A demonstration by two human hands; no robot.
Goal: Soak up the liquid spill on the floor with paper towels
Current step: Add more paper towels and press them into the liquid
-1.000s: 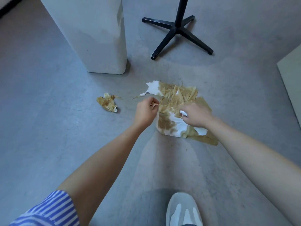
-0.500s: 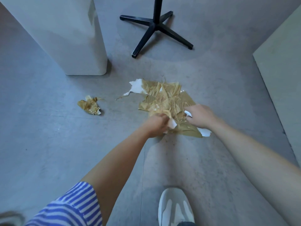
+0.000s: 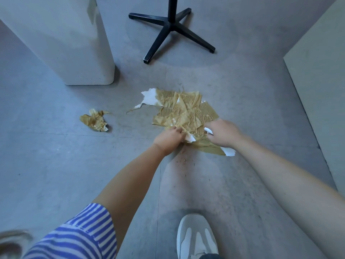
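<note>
Nearest: a pale shoe (image 3: 196,238) and a blue-striped sleeve (image 3: 74,236) at the bottom edge, with grey floor (image 3: 56,165) around them. Both forearms reach forward. Brown specks (image 3: 183,159) dot the floor just short of the hands. Left hand (image 3: 169,140): grip curled, bunching the near edge of the paper towels (image 3: 186,111), a white corner poking out beside the knuckles. Right hand (image 3: 223,134): grip also curled, pinching the near right edge, a white scrap at the fingers. The hands sit about level and close together, neither clearly nearer. The towels lie on the floor directly beyond both grips, mostly soaked tan, with the long axis running far-left to near-right. Dry white shows at the far-left corner and the near-right tip. Judgement: gathering means drawing the sheet back toward the shoe. Further left, well apart: a soaked wad (image 3: 95,120). Beyond: white bin (image 3: 65,43), black stand base (image 3: 171,27).
</note>
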